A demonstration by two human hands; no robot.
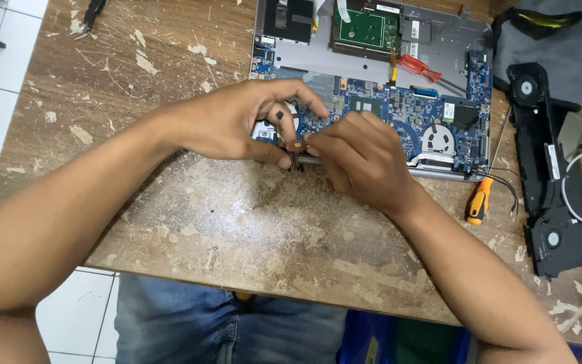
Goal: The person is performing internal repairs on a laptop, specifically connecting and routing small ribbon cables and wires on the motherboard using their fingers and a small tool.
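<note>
1. Left hand (237, 125) and right hand (358, 158) meet at the opened grey laptop's (439, 50) six o'clock edge.
2. Both grips pinch a small brown-and-black metal part (296, 149), fingertips touching.
3. Orange-handled screwdriver (478, 201) lies on the scuffed wooden table (237, 222), at four o'clock of the hands.

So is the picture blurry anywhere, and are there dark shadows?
In the head view, the light is soft and even; only a faint shadow sits under the left hand and right hand. The blue circuit board looks sharp, the hands slightly soft. No strong glare on the worn wooden table; its edges seem to bend a little.
</note>
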